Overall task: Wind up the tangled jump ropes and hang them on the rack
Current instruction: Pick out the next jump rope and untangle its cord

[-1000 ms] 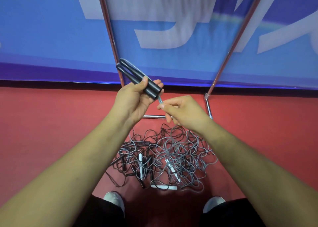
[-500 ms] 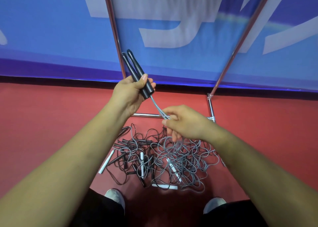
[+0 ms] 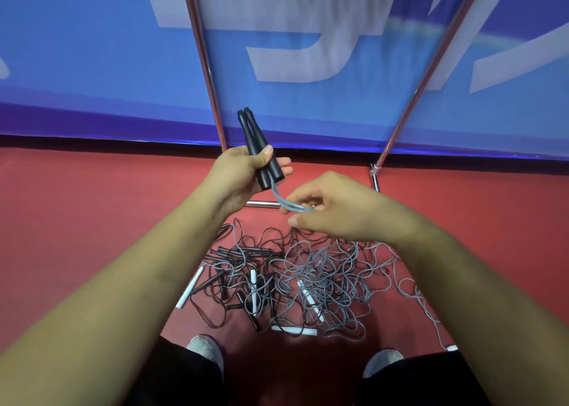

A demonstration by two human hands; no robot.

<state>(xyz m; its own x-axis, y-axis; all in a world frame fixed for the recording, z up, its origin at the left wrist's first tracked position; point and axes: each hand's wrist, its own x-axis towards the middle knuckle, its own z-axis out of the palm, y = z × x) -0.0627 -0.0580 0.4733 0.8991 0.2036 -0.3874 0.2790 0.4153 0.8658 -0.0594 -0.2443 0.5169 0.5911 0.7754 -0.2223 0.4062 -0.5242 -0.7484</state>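
Okay, centre frame we have the left hand [image 3: 243, 174] clenched around two black handles [image 3: 255, 143], held side by side, thumb laid across them, thin ends pointing up toward the blue banner [image 3: 92, 51]. From their lower ends a gray cord [image 3: 277, 194] drops and curves right into the right hand [image 3: 338, 211], which sits just right of and below the left one. Its fingers are curled round the doubled cord, and the thumb sticks out underneath, clear of it. Below both hands, lower centre, the pile [image 3: 323, 279] of tangled ropes lies on the red floor [image 3: 77, 220], with gray loops mostly on the right, black cords and black handles on the left, and a few white grips [image 3: 253, 285] mixed in. One gray strand [image 3: 426, 307] trails off to the lower right. The rack [image 3: 201, 51] stands behind the pile, two metal poles running out of the top of the frame, a base bar showing under the left hand. We cannot tell whether the held cord is free of the pile. Two light shoes [image 3: 206, 350] sit at the bottom edge.
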